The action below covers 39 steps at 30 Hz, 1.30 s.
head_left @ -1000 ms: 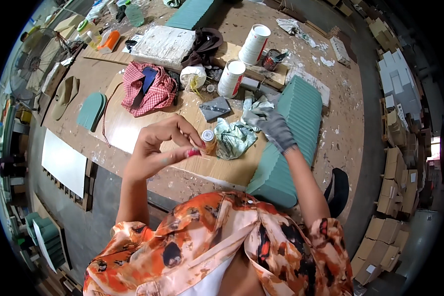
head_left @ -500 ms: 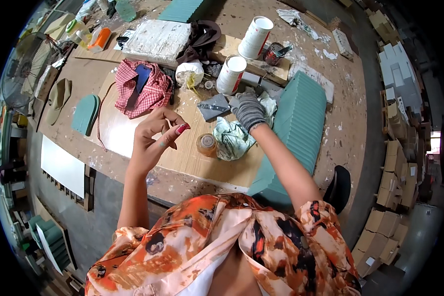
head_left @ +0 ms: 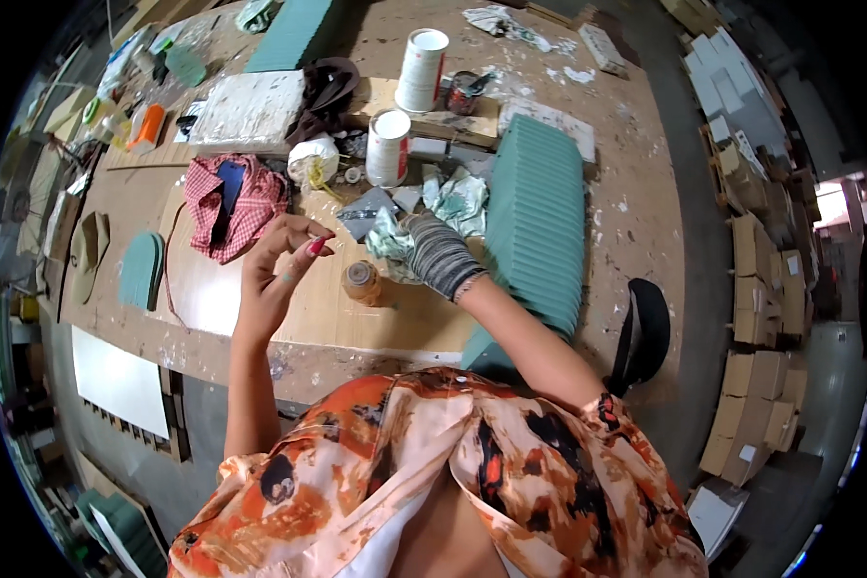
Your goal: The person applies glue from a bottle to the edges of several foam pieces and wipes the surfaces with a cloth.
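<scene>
My right hand (head_left: 440, 254), in a grey striped knit glove, is closed on a crumpled, stained white-and-green rag (head_left: 387, 238) above the board. Its fingertips are partly hidden in the cloth. A small amber bottle (head_left: 361, 283) stands just left of the rag. My left hand (head_left: 275, 265) is bare, held in the air left of the bottle, fingers loosely curled and apart from the thumb, with nothing in it. Beyond the rag lie a grey sanding block (head_left: 364, 212) and a second crumpled rag (head_left: 459, 202).
A long ribbed green piece (head_left: 539, 222) lies along my right forearm. Two white cans (head_left: 388, 149) and a dark paint tin (head_left: 464, 93) stand farther back. A red checked cloth (head_left: 229, 204) and green rounded pieces (head_left: 142, 272) lie to the left. A black curved object (head_left: 643, 332) sits at the right edge.
My right hand has come nearer and left, picking up the closer rag from beside the bottle. My left hand stays raised with its fingers slightly more spread. The whole view has shifted.
</scene>
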### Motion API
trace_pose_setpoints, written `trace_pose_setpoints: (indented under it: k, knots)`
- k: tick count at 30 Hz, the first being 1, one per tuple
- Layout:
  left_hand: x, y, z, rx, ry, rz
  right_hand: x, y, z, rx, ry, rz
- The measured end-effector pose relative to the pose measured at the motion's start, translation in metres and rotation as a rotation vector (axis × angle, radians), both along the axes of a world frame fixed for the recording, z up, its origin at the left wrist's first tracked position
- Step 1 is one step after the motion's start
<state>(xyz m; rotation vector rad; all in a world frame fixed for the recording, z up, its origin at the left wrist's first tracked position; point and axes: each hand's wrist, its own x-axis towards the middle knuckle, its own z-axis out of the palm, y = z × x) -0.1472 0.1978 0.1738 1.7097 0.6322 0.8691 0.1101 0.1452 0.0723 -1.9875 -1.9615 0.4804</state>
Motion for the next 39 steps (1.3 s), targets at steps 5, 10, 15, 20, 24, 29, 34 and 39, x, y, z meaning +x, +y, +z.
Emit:
trace_pose_setpoints:
  k: [5,10,15,20,24,29,34,39]
  knots:
    - [-0.014,-0.006,-0.002,-0.059,-0.016,0.095,0.033,-0.076,0.144,0.160,0.579,-0.157]
    - [-0.011,-0.010,0.001,-0.047,-0.040,0.080,0.127,-0.154,0.127,0.437,0.911,-0.492]
    - [0.001,-0.017,-0.001,-0.009,-0.002,0.049,0.120,-0.184,0.052,-0.144,-0.280,-0.415]
    - [0.011,-0.019,0.014,-0.041,-0.063,0.033,0.144,-0.202,0.092,0.335,-0.010,-0.448]
    - [0.029,-0.031,0.011,0.055,-0.096,-0.010,0.135,-0.184,0.041,0.367,-0.241,-0.311]
    - [0.086,-0.082,-0.003,-0.022,-0.097,-0.347,0.117,-0.171,0.012,0.209,-0.337,-0.315]
    - [0.099,-0.100,-0.035,-0.111,0.051,-0.489,0.138,-0.178,0.008,0.372,0.693,-0.592]
    - [0.114,-0.116,-0.092,-0.181,0.171,-0.570,0.180,-0.236,-0.008,0.490,1.185,-1.207]
